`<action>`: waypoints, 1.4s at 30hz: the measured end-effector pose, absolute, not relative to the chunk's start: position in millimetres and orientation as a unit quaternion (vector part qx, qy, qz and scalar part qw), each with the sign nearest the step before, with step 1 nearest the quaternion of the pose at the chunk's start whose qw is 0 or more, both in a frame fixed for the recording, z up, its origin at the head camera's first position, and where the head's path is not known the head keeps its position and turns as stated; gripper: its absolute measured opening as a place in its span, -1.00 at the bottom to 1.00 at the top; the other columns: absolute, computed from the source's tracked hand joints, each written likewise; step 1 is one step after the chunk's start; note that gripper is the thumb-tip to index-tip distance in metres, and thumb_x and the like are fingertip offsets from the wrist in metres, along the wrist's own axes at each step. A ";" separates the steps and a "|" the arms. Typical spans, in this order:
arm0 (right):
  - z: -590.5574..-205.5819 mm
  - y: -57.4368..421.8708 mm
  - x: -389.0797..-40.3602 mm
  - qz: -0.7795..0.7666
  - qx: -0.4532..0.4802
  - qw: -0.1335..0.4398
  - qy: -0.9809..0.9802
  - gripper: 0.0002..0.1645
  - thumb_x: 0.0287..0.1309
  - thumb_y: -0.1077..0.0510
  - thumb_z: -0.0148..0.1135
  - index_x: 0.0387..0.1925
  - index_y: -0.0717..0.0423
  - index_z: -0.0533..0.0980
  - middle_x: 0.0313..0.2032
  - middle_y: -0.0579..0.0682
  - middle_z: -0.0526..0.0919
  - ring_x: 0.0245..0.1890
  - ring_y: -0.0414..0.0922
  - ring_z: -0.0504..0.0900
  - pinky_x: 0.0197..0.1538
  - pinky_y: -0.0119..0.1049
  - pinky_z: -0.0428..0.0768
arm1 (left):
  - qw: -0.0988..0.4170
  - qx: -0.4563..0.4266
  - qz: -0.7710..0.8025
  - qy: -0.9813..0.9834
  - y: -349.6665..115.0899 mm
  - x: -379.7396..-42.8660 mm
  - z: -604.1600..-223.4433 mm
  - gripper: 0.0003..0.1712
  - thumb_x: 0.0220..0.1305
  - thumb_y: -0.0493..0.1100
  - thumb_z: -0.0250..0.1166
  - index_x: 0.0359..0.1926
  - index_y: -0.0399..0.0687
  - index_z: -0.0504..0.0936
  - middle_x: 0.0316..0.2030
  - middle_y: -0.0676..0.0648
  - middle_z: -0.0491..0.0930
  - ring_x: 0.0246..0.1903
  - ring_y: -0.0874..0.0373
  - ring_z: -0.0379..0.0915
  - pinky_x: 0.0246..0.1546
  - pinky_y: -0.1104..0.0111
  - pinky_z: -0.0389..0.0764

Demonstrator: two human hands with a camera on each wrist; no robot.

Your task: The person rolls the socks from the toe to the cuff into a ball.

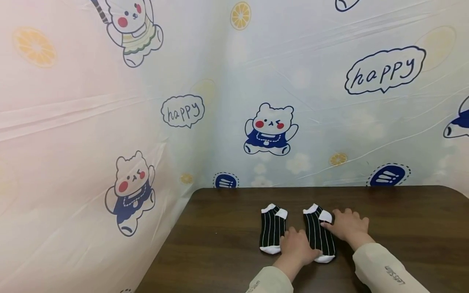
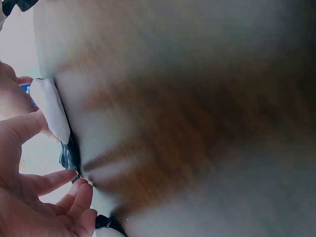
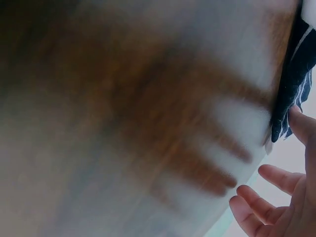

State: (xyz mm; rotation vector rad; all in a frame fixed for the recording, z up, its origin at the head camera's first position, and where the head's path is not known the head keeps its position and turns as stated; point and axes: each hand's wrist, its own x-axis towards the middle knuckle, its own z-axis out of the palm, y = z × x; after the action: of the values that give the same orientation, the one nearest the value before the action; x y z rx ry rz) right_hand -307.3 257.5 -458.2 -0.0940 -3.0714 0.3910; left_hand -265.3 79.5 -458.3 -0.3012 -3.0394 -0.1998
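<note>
Touching a soft striped sock (image 1: 318,236) at both ends

It lies flat, right of lower centre in the frame, its mate (image 1: 272,231) just left. The right hand (image 1: 349,224), fingers spread, has its thumb by the heel; the left hand (image 1: 296,246), fingers relaxed, its thumb at the white toe. Neither grips. Likely light, limp, unbreakable; best pinched at toe and heel. No container shows.
</note>
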 end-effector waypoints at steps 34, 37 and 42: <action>-456.6 256.9 -313.6 0.208 -0.020 0.023 -0.978 -0.42 -0.05 -0.07 0.43 -0.13 0.29 0.54 -0.27 0.24 0.55 -0.19 0.27 0.50 -0.15 0.33 0.32 | 0.036 -0.101 -0.056 -0.993 79.0 -265.3 -460.3 -0.38 -0.29 0.38 0.48 -0.39 -0.01 0.66 -0.41 0.01 0.52 -0.31 0.17 0.47 -0.27 0.29 0.45; -456.2 257.9 -314.6 0.224 -0.021 0.021 -0.974 -0.46 -0.06 -0.03 0.45 -0.16 0.27 0.55 -0.27 0.22 0.57 -0.21 0.21 0.52 -0.18 0.28 0.33 | 0.039 -0.102 -0.069 -0.992 79.1 -265.0 -460.3 -0.39 -0.30 0.36 0.50 -0.39 -0.02 0.65 -0.44 0.01 0.52 -0.34 0.18 0.47 -0.31 0.30 0.46; -454.0 256.7 -314.0 0.252 -0.028 0.023 -0.967 -0.49 -0.10 0.05 0.48 -0.17 0.28 0.53 -0.20 0.27 0.60 -0.18 0.24 0.53 -0.18 0.26 0.35 | 0.042 -0.097 -0.109 -0.988 78.8 -264.6 -460.5 -0.39 -0.32 0.28 0.55 -0.38 -0.06 0.60 -0.47 -0.01 0.54 -0.39 0.14 0.51 -0.37 0.29 0.49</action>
State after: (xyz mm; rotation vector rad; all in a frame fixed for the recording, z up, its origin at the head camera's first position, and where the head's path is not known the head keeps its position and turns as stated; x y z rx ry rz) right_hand -314.0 256.7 -454.0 -0.0859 -2.9950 0.7815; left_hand -264.6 78.8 -460.5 -0.2967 -3.0251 -0.3340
